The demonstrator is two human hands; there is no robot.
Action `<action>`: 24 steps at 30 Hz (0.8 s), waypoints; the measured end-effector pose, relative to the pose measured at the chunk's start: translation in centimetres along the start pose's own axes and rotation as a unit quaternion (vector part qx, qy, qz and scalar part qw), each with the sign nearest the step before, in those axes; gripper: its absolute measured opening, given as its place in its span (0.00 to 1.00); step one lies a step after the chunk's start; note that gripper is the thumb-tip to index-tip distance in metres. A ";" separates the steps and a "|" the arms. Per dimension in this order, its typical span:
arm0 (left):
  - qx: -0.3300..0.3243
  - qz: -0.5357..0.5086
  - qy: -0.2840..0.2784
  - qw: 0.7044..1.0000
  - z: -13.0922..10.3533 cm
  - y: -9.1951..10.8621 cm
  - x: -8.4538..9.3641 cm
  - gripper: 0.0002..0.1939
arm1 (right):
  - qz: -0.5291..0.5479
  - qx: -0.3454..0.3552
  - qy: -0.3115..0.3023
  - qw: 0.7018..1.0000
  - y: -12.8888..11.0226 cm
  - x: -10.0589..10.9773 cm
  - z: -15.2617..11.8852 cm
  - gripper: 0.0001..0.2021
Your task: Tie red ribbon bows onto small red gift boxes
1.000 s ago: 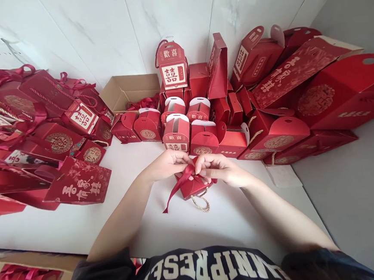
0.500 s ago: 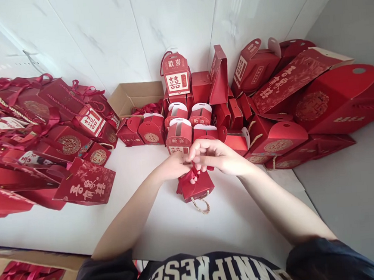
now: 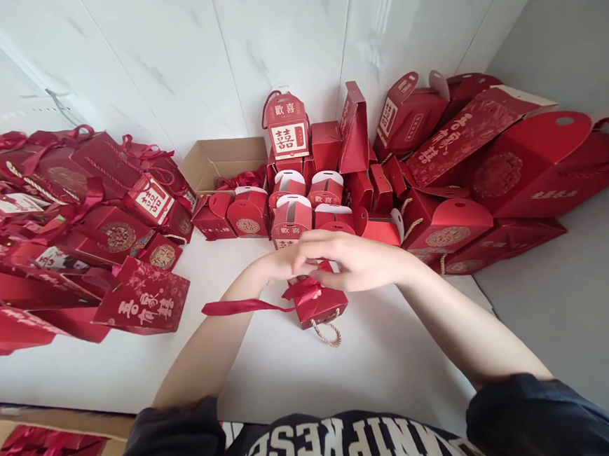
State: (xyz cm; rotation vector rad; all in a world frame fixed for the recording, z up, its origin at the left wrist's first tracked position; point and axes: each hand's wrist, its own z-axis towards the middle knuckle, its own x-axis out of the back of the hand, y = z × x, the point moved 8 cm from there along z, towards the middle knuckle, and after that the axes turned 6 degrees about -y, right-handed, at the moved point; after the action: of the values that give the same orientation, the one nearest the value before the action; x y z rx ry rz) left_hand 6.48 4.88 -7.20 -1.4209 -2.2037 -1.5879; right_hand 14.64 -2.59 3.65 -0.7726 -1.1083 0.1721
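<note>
A small red gift box [image 3: 331, 303] with a gold cord handle [image 3: 328, 335] sits on the white table in front of me. Dark red ribbon [image 3: 305, 289] lies across its top, and one long ribbon tail [image 3: 242, 306] stretches left over my left forearm. My left hand [image 3: 280, 263] is at the far left side of the box, its fingers mostly hidden behind the other hand. Curled over the box top, my right hand [image 3: 338, 259] pinches the ribbon where it crosses the box.
Red gift boxes with ribbons crowd the left side [image 3: 115, 229]. Further boxes [image 3: 293, 218] stand behind my hands, and larger ones [image 3: 516, 169] are stacked on the right. An open cardboard box [image 3: 219, 157] holds ribbon at the back. Another carton [image 3: 109, 429] is at lower left.
A long ribbon tail now extends left across my left forearm. My right hand has moved slightly left and lies flatter over the box, which stays in place.
</note>
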 end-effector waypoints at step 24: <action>-0.065 -0.098 -0.248 0.962 -0.9 0.5 -2.9 0.15 | 0.273 -0.286 0.478 0.784 10.4 -0.4 -14.1 0.12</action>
State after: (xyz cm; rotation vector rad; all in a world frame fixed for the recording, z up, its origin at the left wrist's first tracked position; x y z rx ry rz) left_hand 8.16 2.40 -7.99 -1.8629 -2.6218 -1.5969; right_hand 28.98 -1.87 -6.38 -1.4971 0.0978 -0.0938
